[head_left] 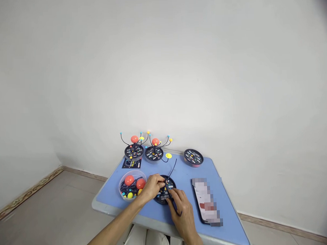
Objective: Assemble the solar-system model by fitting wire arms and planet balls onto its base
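A round black base with a printed, coloured disc top lies near the front of the table. My left hand reaches over its left side, fingertips pinched at a thin black rod that sticks up and to the right. At the base's right edge, my right hand has its fingers closed around another dark curved rod, whose bent end shows below the fingers. The fingers partly hide the base's middle and where the rods meet.
A clear bowl of red balls, small coloured balls and black rods stands left. Behind are two assembled planet models, a dark card and another round base. A phone lies right; a wall rises behind.
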Motion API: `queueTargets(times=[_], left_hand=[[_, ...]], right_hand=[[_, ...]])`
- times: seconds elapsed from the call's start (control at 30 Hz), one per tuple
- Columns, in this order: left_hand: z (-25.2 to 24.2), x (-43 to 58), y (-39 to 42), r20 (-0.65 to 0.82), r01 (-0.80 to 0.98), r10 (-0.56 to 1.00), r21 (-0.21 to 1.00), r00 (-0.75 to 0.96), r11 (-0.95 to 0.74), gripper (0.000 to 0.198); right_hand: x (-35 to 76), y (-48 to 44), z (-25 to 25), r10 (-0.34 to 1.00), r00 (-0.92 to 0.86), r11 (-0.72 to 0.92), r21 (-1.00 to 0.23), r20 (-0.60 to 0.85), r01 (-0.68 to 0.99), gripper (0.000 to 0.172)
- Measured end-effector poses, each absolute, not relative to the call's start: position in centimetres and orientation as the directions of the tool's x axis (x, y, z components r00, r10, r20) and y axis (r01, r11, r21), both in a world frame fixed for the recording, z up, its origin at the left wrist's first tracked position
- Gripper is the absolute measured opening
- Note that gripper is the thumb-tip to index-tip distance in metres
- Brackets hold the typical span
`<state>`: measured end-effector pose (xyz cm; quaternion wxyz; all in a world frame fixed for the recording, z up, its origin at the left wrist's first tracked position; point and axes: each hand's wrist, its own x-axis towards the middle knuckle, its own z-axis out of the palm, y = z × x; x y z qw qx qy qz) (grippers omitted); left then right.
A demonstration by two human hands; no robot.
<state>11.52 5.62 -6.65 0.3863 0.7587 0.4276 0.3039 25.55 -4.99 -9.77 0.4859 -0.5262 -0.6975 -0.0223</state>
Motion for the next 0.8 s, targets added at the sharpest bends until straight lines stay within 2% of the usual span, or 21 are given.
queueTargets(times=[0.2,0.4,0.8], left_hand=[[-7.9,11.9,5.7,0.087,0.426,0.904,0.861,0.418,-0.279,0.014],[-8.8,12.2,5.6,0.069,0.406,0.923,0.884,0.379,-0.232,0.017],[-8.5,12.9,5.9,0.076,0.394,0.931,0.892,0.356,-0.224,0.017]], right_hand=[[26.4,-5.6,-9.7,0.762,-0.095,0.454,-0.424,0.64,0.784,0.036],[26.2,-5.4,-9.6,0.794,-0.082,0.421,-0.448,0.602,0.789,0.039],[26.6,-4.6,-10.7,0.815,-0.071,0.363,-0.41,0.576,0.837,0.043]])
